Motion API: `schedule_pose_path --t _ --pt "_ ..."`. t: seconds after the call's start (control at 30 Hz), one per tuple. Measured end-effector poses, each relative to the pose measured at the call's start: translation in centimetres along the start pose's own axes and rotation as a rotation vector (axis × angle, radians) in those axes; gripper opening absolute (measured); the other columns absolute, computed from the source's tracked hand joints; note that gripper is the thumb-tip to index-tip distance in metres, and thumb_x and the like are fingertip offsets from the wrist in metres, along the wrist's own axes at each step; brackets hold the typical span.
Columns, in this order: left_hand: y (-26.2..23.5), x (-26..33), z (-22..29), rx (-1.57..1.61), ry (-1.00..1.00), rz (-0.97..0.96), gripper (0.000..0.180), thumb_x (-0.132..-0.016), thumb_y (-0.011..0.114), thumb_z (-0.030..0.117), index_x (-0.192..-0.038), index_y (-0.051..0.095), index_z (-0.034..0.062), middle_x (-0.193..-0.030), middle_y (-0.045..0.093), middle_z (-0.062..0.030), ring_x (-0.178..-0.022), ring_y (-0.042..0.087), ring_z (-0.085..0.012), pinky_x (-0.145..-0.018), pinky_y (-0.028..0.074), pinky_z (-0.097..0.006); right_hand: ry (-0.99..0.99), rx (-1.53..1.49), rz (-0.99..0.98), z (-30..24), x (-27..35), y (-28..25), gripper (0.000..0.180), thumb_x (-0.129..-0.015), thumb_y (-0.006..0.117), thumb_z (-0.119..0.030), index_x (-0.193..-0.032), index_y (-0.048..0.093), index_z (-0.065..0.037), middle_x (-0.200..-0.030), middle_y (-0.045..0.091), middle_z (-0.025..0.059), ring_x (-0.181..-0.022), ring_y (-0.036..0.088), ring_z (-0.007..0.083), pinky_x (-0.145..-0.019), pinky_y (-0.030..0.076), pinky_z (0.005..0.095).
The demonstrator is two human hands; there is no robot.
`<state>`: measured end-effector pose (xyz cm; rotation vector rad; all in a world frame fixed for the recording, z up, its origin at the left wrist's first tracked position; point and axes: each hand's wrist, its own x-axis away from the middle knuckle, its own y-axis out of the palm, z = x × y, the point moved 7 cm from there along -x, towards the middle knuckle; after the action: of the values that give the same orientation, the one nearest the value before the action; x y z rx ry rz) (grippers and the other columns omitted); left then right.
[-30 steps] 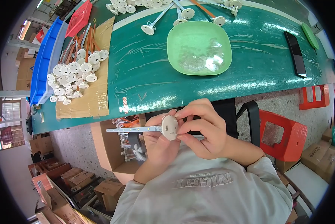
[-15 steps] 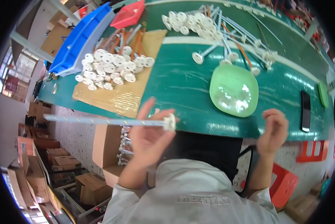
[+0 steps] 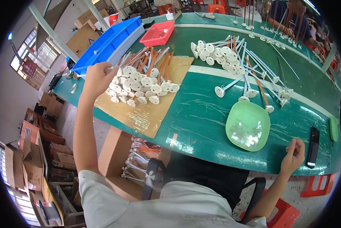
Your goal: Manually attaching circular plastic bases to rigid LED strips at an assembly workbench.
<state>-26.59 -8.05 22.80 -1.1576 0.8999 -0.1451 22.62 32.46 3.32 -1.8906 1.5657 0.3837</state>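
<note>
My left hand [image 3: 98,79] reaches to the left edge of a pile of rods with white round end caps [image 3: 136,79]. Its fingers are curled closed beside the caps, and what they hold, if anything, is hidden. The pile, with orange and grey-blue shafts, lies on a flat brown cardboard sheet [image 3: 147,123]. Low over the table's right part is my right hand [image 3: 293,156], its thumb and fingers drawn together; I cannot make out anything in them. Nearest to it are a green dish [image 3: 249,108] with small shiny clear pieces and a black phone-like slab [image 3: 313,147].
More capped rods [image 3: 220,55] lie across the green table [image 3: 193,125] farther back. A blue tray [image 3: 109,43] and a red basket [image 3: 158,33] stand at the far left. Below the edge, an open carton [image 3: 115,152] holds capped rods. Another person [image 3: 311,26] sits at the far right.
My left hand has gone from the table's front edge, where it held a grey-blue capped rod, to the pile at the left. The whole view has shifted, and my right hand stays near the phone-like slab.
</note>
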Motion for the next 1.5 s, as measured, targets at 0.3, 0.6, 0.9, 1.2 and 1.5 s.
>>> schedule_pose_path --t 0.3,0.6,0.9,1.2,1.5 --pt "2.8 -0.4 -0.2 -0.175 0.087 -0.089 0.033 -0.084 0.072 0.026 -0.095 0.069 -0.0046 -0.076 0.066 -0.0227 -0.071 0.066 -0.0358 -0.068 0.052 -0.041 0.063 -0.093 0.067 -0.3 -0.3 0.8 0.013 -0.100 0.055 -0.011 -0.094 0.059 0.000 -0.072 0.052 -0.0003 -0.061 0.045 0.0046 -0.054 0.035 0.0196" --pt "2.4 3.5 10.1 -0.193 0.357 0.343 0.034 -0.083 0.073 0.019 -0.111 0.065 0.0000 -0.112 0.066 -0.0183 -0.102 0.062 -0.0367 -0.088 0.050 -0.042 0.117 -0.011 0.059 -3.0 -1.0 2.1 0.008 -0.097 0.055 -0.007 -0.099 0.060 -0.001 -0.085 0.059 0.0030 -0.074 0.054 0.0084 -0.062 0.043 0.0211" --pt "9.7 14.5 16.3 0.631 0.273 0.246 0.025 -0.070 0.074 0.002 -0.094 0.067 -0.0004 -0.110 0.066 -0.0167 -0.097 0.063 -0.0361 -0.083 0.052 -0.041 -0.236 0.366 -0.278 -7.6 -5.1 4.4 0.017 -0.082 0.066 0.000 -0.099 0.064 -0.002 -0.098 0.067 0.0100 -0.079 0.064 0.0179 -0.058 0.049 0.0265" --pt "11.3 14.1 17.7 0.619 0.322 0.134 0.017 -0.071 0.075 0.002 -0.086 0.066 0.0009 -0.105 0.068 -0.0139 -0.092 0.063 -0.0341 -0.079 0.052 -0.041 -0.397 0.928 -0.681 -4.5 -13.1 17.4 0.018 -0.081 0.071 -0.016 -0.095 0.070 -0.005 -0.103 0.065 0.0086 -0.107 0.057 0.0301 -0.085 0.053 0.0408" --pt "11.1 14.2 17.3 0.646 0.309 0.151 0.017 -0.071 0.075 0.002 -0.085 0.066 0.0012 -0.104 0.068 -0.0129 -0.092 0.063 -0.0345 -0.079 0.051 -0.041 -0.230 0.877 -0.723 -3.8 -13.2 13.0 0.012 -0.074 0.075 -0.014 -0.077 0.069 -0.004 -0.095 0.064 0.0157 -0.095 0.061 0.0343 -0.081 0.051 0.0427"
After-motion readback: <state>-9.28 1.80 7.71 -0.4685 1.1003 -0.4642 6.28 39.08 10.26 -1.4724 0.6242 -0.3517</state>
